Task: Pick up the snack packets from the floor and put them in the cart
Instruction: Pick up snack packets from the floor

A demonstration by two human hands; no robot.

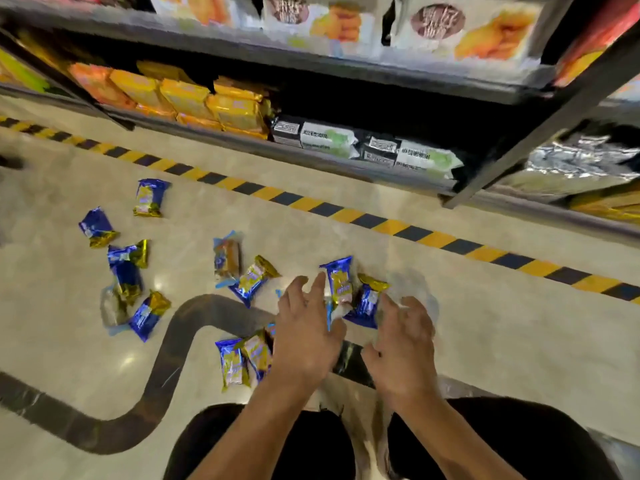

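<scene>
Glossy beige tile floor with yellow-black hazard tape stripe; dark metal shelf beyond holds orange and white packs. Crinkly blue-gold foil snack packets lie scattered left and centre. Left hand fingers spread, touching the upright blue packet. Right hand half-curled, open, beside the blue-gold packet.

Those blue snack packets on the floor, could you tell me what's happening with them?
A person crouches by the shelves, both hands reaching for a small cluster of blue-and-gold packets. The left hand and right hand are spread open around it, nothing gripped yet. Other packets lie scattered to the left. No cart is in view.
</scene>
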